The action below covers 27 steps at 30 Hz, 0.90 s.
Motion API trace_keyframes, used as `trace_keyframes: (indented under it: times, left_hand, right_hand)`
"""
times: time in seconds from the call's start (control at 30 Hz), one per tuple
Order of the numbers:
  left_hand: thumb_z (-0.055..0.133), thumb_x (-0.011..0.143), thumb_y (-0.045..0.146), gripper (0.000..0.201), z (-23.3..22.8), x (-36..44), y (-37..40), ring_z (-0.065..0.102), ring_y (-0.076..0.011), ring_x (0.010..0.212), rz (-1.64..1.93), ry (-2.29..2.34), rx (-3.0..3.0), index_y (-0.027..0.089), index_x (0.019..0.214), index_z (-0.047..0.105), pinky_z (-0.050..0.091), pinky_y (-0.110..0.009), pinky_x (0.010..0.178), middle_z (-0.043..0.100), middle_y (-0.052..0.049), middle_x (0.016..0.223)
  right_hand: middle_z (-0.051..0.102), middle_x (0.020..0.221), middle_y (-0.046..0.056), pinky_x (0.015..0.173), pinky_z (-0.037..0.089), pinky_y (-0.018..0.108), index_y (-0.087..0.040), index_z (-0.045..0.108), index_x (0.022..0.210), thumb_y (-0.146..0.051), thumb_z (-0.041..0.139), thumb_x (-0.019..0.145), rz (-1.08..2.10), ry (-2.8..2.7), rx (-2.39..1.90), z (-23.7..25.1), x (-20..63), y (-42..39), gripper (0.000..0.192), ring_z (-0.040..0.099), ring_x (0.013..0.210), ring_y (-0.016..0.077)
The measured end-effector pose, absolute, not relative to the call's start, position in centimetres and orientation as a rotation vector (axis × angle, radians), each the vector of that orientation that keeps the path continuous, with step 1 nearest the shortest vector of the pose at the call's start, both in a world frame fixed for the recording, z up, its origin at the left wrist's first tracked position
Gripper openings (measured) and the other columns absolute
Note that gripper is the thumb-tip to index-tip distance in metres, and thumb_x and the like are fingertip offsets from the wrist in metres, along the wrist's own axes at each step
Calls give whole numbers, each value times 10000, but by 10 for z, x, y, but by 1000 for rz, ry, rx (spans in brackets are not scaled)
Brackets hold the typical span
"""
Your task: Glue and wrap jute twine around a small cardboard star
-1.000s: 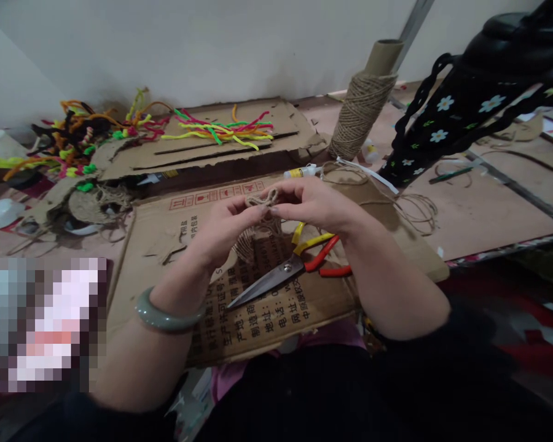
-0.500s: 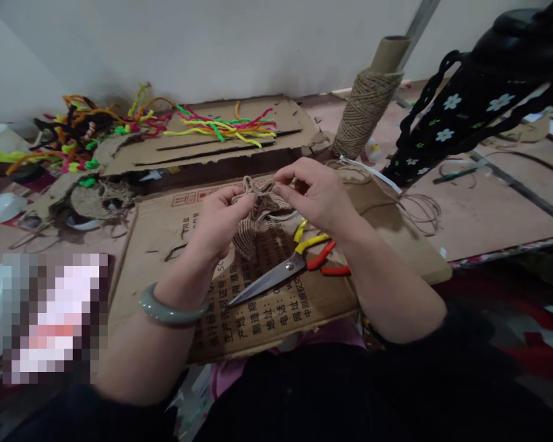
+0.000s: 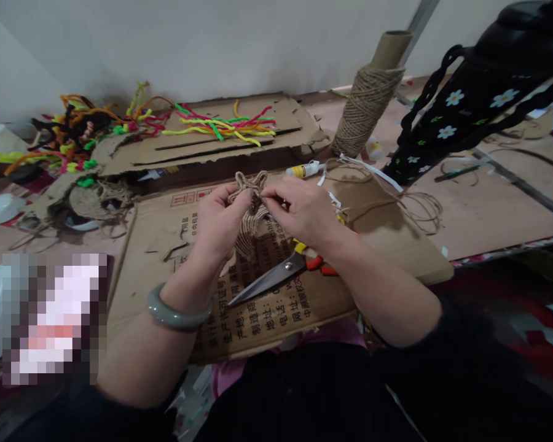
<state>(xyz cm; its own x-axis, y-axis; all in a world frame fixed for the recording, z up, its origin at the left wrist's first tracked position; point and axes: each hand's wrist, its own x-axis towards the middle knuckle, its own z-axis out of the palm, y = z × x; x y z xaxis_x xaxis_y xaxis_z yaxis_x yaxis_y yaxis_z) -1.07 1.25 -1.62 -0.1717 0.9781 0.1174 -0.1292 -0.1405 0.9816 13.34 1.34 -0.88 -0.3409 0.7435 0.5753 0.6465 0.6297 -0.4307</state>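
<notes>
1. Twine pc (image 3: pixel 249 185) is held betw. L hand (image 3: pixel 220 222) & R hand (image 3: pixel 301 205), over carton (image 3: pixel 142 270).
2. L hand: pc's left side is clamped betw. thumb & fingers.
3. R hand: pc's right edge is pinched by thumb & fingertip.
4. Scissors (image 3: pixel 286 267) are laid on carton, on near side of R hand; handles partly hidden by R forearm (image 3: pixel 373 276).
5. Sm. bottle (image 3: pixel 300 170) is seen just beyond R hand; spool (image 3: pixel 368 109) is stood farther off, to its right.
6. Pipe cleaners (image 3: pixel 225 127) are spread on card (image 3: pixel 295 116) beyond both hands.

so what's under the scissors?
Printed cardboard, with dark characters showing beside the scissors. Directly beneath the blades is covered. The right hand and wrist also hide part of the handles.
</notes>
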Motion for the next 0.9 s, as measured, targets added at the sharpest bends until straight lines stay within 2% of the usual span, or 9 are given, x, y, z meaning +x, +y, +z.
trace_keyframes:
  times: [0.23, 0.4, 0.6, 0.8, 0.9]
  left_hand:
    - [725, 652, 236, 108, -19, -9, 11, 497, -72, 554, 1449, 1156, 1133, 159, 709, 675, 405, -206, 550, 632, 12, 653]
    - [712, 633, 187, 88, -18, -8, 10, 467, -66, 530, 1433, 1201, 1106, 154, 648, 632, 367, -203, 519, 581, 29, 602]
    - [685, 624, 172, 91, -16, -7, 10, 442, -57, 503, 1474, 1194, 1046, 156, 625, 595, 344, -198, 490, 554, 40, 585]
    - [693, 627, 185, 101, -15, -7, 10, 482, -62, 542, 1508, 1117, 1027, 166, 647, 595, 394, -202, 547, 584, 32, 634]
    - [681, 640, 192, 108, -16, -6, 9, 489, -66, 547, 1495, 1101, 1058, 172, 643, 575, 402, -208, 562, 567, 38, 625]
  right_hand:
    - [681, 834, 40, 659, 384, 257, -159, 658, 844, -228, 443, 855, 57, -2109, -1158, -10, 132, 11, 226, 590, 750, 138]
    - [666, 819, 44, 648, 360, 270, -160, 639, 821, -233, 437, 853, 49, -2109, -1229, -9, 130, 9, 217, 570, 740, 142]
    - [611, 741, -1, 608, 349, 249, -167, 592, 810, -288, 531, 807, 401, -1929, -1236, -5, 130, 10, 136, 507, 648, 103]
    - [588, 786, -3, 609, 380, 257, -166, 555, 923, -339, 606, 733, 593, -1727, -1220, -9, 132, 20, 262, 512, 673, 108]
    - [613, 832, 12, 650, 422, 271, -162, 570, 915, -329, 611, 718, 706, -1727, -1140, -13, 132, 25, 261, 536, 715, 115]
